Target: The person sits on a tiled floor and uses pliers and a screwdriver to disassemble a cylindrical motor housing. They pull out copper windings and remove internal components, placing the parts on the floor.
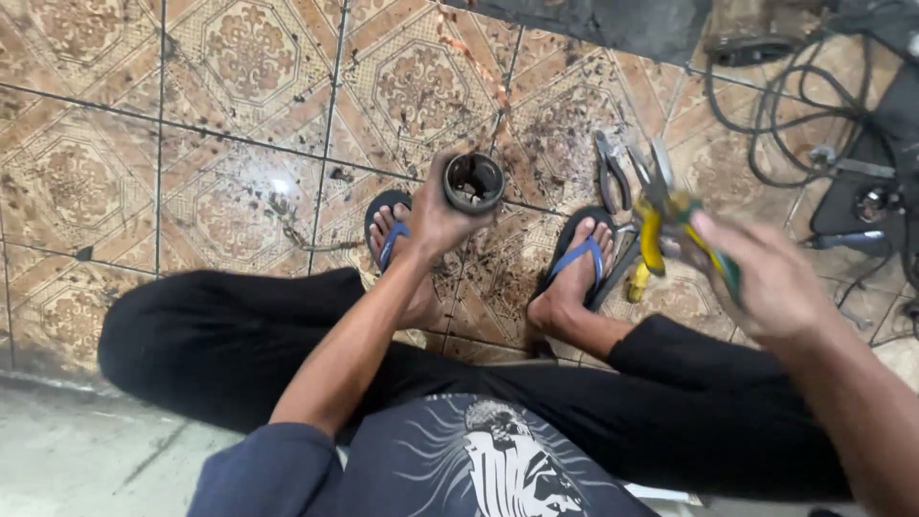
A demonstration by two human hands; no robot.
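Dark metal, ring-shaped and hollow, the cylindrical part [474, 182] sits in the left hand [436, 218], whose fingers wrap around its side so that the open end faces up toward the camera; it is held above the floor, between the person's two feet. The right hand [771, 282] is closed around the handles of yellow-and-green pliers [670, 215], the metal tips pointing up and away, though motion blur hides exactly how the fingers lie. Just beyond the pliers, a second pair of pliers [613, 177] with dark handles lies on the patterned brown tiled floor [239, 115], which is speckled with dark grime. The person sits with legs in black trousers [220, 335] spread, feet in blue-strapped flip-flops [574, 258]. A tangle of black cables [795, 105] lies at the upper right, well apart from the left hand.
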